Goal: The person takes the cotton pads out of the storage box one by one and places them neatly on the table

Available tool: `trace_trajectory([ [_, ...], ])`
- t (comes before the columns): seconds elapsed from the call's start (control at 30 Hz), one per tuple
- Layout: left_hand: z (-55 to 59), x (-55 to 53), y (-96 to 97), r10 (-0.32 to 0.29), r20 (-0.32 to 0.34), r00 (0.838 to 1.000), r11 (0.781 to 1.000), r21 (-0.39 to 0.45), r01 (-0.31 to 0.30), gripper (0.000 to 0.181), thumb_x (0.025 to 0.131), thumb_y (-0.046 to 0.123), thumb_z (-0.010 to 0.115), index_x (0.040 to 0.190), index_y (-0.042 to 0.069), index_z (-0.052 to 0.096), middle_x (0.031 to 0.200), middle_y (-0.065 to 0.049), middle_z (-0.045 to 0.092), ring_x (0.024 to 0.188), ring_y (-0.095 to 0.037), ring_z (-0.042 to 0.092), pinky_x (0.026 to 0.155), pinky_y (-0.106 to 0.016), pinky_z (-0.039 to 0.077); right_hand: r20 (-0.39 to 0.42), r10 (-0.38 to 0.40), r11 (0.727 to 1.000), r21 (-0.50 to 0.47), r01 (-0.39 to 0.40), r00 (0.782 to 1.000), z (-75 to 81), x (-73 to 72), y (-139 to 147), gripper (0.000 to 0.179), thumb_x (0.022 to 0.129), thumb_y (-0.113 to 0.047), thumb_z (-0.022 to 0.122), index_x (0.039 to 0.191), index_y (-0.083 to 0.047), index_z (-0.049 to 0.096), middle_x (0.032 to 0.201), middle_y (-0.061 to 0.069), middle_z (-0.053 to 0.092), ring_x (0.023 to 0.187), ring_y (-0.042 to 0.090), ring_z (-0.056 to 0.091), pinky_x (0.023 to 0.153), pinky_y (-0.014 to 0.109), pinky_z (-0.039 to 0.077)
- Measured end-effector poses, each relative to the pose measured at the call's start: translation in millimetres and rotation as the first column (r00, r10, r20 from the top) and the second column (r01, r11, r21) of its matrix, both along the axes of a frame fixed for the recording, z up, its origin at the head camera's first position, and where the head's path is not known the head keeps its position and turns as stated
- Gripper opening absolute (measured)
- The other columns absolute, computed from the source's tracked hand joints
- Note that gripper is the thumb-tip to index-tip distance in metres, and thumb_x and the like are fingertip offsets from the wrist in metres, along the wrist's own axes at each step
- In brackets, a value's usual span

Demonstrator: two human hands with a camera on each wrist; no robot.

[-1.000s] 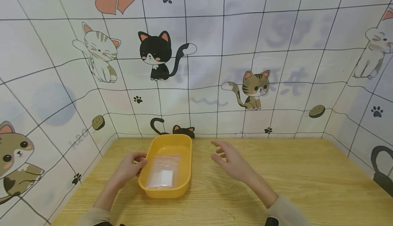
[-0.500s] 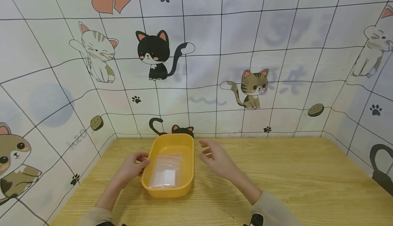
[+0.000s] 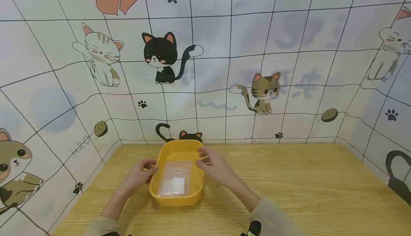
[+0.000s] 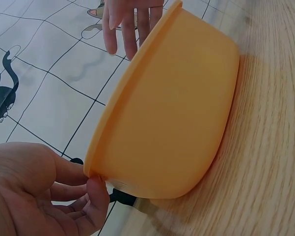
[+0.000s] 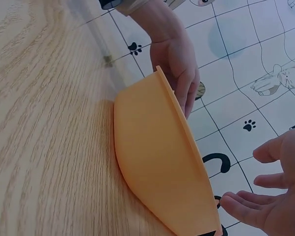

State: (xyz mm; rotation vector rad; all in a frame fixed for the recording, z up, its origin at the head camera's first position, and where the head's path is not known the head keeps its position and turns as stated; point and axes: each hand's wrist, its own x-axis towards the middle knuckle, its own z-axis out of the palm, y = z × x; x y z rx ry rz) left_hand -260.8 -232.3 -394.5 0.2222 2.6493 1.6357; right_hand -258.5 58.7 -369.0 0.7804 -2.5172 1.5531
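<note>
A yellow plastic basin (image 3: 178,202) stands on the wooden table, left of the middle. Inside it lie clear zip-lock bags (image 3: 168,172) with a red line at the top and a white rectangle (image 3: 178,186) on the front. My left hand (image 3: 138,174) pinches the basin's left rim; in the left wrist view its thumb and finger (image 4: 95,196) meet at the edge. Over the right rim hovers my right hand (image 3: 216,166), its fingers loosely bent and spread. The right wrist view shows those fingers (image 5: 248,209) apart from the rim, holding nothing.
The wooden table (image 3: 289,186) stretches to the right of the basin. A cloth printed with cats and grid lines (image 3: 215,79) rises behind the table and along both sides, close behind the basin's far end.
My right hand has moved left, from well right of the basin to its right rim. The basin has shifted slightly right in view, with my left hand staying at its left rim.
</note>
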Motion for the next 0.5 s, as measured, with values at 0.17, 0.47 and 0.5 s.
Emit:
trace_trajectory([
  [0.17, 0.7, 0.2, 0.4, 0.016, 0.009, 1.0, 1.0, -0.013, -0.016, 0.031, 0.101, 0.003, 0.057, 0.126, -0.015, 0.055, 0.098, -0.016, 0.058, 0.072, -0.02, 0.058, 0.061, -0.032, 0.055, 0.014, 0.017, 1.0, 0.003, -0.017, 1.0, 0.8, 2.1, -8.9, 0.042, 0.099, -0.015, 0.062, 0.134, 0.005, 0.053, 0.123, 0.026, 0.06, 0.106, 0.039, 0.066, 0.085, 0.043, 0.057],
  [0.47, 0.8, 0.0, -0.2, 0.015, 0.018, 1.0, 1.0, -0.002, -0.015, 0.031, 0.101, 0.004, 0.057, 0.126, -0.014, 0.055, 0.099, -0.016, 0.058, 0.074, -0.021, 0.059, 0.062, -0.033, 0.056, 0.12, -0.019, 0.998, 0.065, 0.012, 0.993, 7.4, 1.1, -24.9, 0.05, 0.097, -0.022, 0.065, 0.138, 0.004, 0.053, 0.127, 0.026, 0.06, 0.11, 0.038, 0.065, 0.09, 0.047, 0.055],
  [0.5, 0.8, 0.0, -0.3, 0.015, 0.02, 1.0, 1.0, -0.003, -0.015, 0.031, 0.101, 0.004, 0.057, 0.127, -0.013, 0.055, 0.099, -0.016, 0.058, 0.074, -0.021, 0.059, 0.062, -0.033, 0.055, 0.129, -0.029, 0.997, 0.072, 0.02, 0.991, 8.2, 0.6, -26.3, 0.051, 0.096, -0.023, 0.065, 0.138, 0.004, 0.052, 0.127, 0.025, 0.061, 0.11, 0.038, 0.064, 0.091, 0.048, 0.054],
])
